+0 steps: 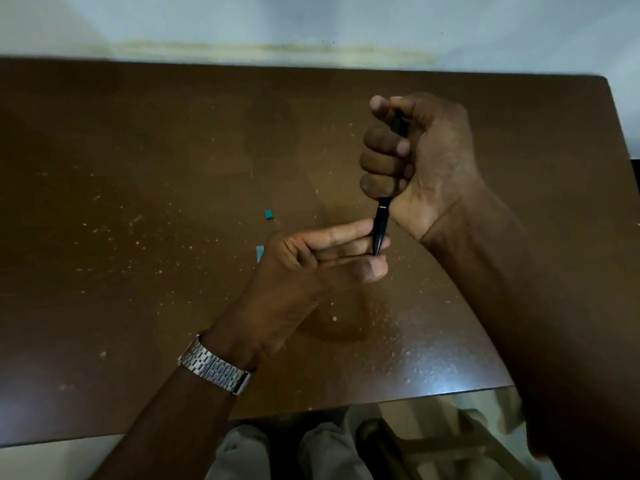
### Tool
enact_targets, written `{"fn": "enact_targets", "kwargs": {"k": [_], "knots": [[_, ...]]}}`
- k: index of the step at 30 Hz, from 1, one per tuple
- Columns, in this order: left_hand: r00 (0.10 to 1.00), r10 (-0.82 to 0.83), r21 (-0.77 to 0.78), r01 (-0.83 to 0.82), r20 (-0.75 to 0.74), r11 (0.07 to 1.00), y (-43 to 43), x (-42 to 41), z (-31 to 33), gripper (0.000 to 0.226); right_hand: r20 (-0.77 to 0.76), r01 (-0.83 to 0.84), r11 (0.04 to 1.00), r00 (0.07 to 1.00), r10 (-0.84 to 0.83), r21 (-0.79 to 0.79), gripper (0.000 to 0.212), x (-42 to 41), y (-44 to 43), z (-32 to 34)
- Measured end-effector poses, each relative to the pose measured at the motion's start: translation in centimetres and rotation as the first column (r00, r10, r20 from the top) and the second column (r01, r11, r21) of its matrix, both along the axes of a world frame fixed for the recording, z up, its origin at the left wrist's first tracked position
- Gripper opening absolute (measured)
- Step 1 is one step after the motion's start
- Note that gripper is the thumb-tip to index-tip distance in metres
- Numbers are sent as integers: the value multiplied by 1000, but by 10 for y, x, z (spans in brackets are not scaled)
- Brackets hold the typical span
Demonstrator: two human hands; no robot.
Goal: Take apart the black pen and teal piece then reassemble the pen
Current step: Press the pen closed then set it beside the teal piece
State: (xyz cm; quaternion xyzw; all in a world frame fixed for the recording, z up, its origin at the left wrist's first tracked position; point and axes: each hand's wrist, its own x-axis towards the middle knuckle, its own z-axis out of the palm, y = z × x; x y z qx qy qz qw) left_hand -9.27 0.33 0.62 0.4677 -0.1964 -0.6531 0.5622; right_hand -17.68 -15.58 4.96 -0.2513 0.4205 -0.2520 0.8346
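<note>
The black pen [381, 216] stands nearly upright above the brown table [138, 202], tip pointing down. My right hand [419, 157] is wrapped in a fist around its upper barrel, thumb near the top end. My left hand [311, 268] pinches the pen's lower tip section between thumb and fingers. A thin gold ring marks the pen's middle. A small teal piece [268, 214] lies on the table to the left of my hands. A second, paler teal piece [259, 253] shows just behind my left hand, partly hidden.
The table top is speckled with pale crumbs and scuffs. Its front edge [346, 403] runs close to my body, with my knees below it. A pale wall [311, 26] stands behind the table. A metal watch [216, 365] sits on my left wrist.
</note>
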Motion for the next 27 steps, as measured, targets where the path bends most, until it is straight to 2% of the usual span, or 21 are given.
{"fn": "enact_targets", "kwargs": {"k": [3, 6, 11, 15, 18, 21, 27], "knots": [[996, 14, 60, -20, 93, 998, -1, 2, 2, 27, -14, -18, 1000, 1000, 18, 5, 17, 1, 2, -4], [977, 44, 130, -72, 209, 989, -3, -1, 0, 22, -29, -47, 999, 998, 47, 13, 17, 3, 4, -8], [979, 73, 177, -108, 189, 978, -5, -3, -5, 10, -66, -73, 997, 995, 73, 1, 23, 5, 7, -18], [978, 115, 174, -146, 172, 974, -2, -3, -12, 12, -317, -157, 972, 943, 96, -173, 32, -2, 12, -31], [964, 139, 226, -191, 225, 955, -2, -8, -22, 14, -503, -297, 917, 854, 131, -266, 16, -11, 19, -43], [953, 144, 301, -225, 266, 927, -2, -16, -34, 18, -561, -352, 893, 815, 144, -281, 12, -19, 26, -55], [924, 101, 376, -248, 369, 893, 0, -33, -65, 14, -642, -343, 898, 761, 94, -276, 27, -25, 25, -81]]}}
